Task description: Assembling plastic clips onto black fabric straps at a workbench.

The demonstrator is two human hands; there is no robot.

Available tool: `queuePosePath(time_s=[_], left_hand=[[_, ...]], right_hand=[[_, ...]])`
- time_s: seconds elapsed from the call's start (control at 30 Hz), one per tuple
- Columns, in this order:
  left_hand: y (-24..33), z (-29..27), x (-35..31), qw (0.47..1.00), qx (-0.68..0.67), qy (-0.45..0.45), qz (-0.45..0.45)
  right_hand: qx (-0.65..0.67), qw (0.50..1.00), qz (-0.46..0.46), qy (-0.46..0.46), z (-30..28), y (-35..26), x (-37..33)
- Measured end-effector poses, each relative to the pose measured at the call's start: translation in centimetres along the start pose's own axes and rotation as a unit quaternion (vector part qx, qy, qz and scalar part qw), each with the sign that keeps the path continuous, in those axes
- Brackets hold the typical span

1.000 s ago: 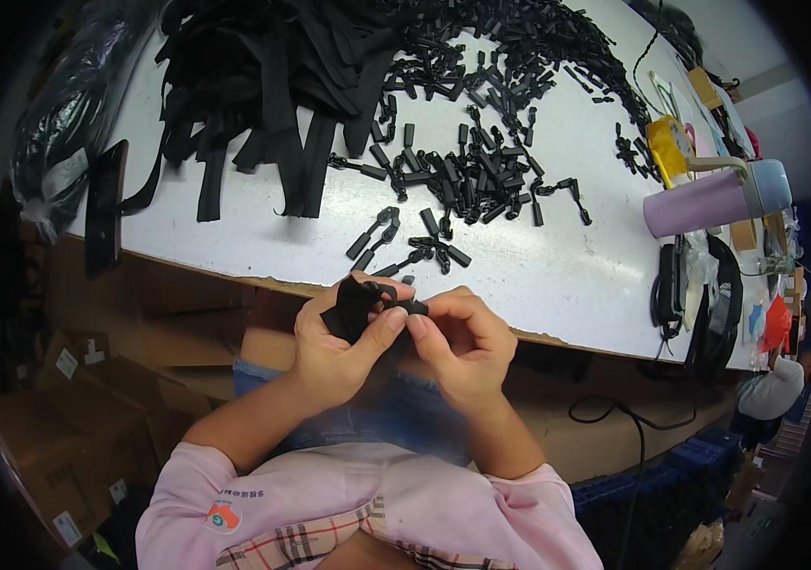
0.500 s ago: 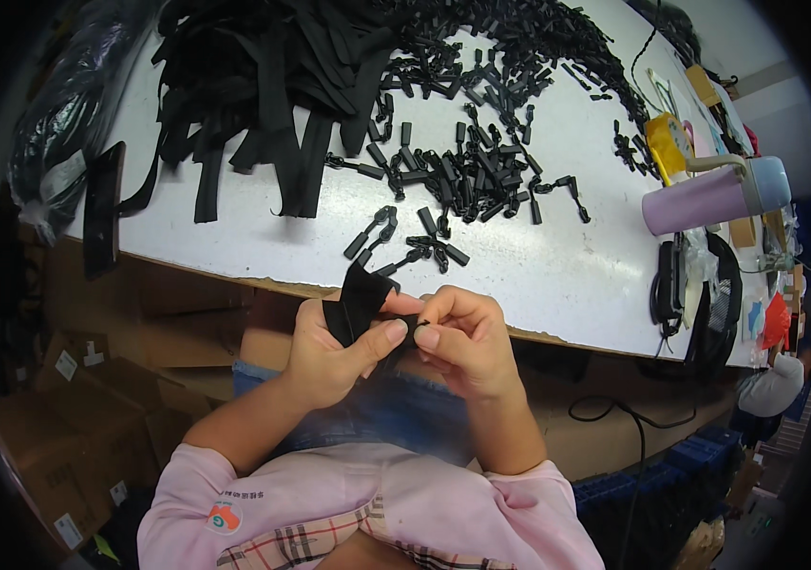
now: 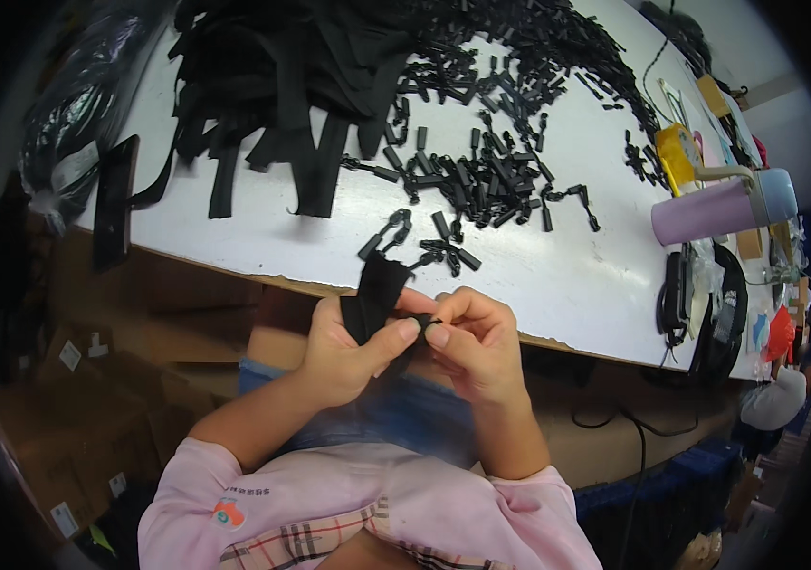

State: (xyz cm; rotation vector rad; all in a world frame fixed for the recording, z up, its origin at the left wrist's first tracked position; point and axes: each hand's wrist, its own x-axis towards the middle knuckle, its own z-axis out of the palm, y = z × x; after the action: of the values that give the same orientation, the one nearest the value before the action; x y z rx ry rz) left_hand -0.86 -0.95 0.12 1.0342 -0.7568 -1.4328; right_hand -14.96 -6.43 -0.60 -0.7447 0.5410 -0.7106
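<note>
A black zipper strip (image 3: 377, 290) is folded up over my left hand (image 3: 341, 356), its frayed end standing above the fingers. My left thumb and fingers are closed on it in front of the table edge. Close beside it, my right hand (image 3: 486, 347) pinches a small black piece at the strip between thumb and forefinger; the fingertips hide most of it. On the table just beyond my hands lie several black zipper pulls (image 3: 441, 255), with a larger heap of zipper pulls (image 3: 491, 180) behind them.
More black strips (image 3: 301, 123) hang in a pile at the far left, next to a dark flat phone-like object (image 3: 114, 204) and a clear plastic bag (image 3: 82, 133). A lilac bottle (image 3: 705, 211) and yellow tape dispenser (image 3: 677, 157) stand right. Cardboard boxes (image 3: 92, 408) sit below left.
The view has shifted slightly, so the table appears a little further right. The strip's end now stands more upright over my left hand. Both hands keep their pinch.
</note>
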Motion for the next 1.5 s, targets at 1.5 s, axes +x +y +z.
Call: queuePosePath(time_s=[1.5], left_hand=[[-0.3, 0.6, 0.3, 0.998, 0.012, 0.025, 0.050]], right_hand=[[-0.274, 0.933, -0.232, 0.034, 0.2, 1.3, 0.1]])
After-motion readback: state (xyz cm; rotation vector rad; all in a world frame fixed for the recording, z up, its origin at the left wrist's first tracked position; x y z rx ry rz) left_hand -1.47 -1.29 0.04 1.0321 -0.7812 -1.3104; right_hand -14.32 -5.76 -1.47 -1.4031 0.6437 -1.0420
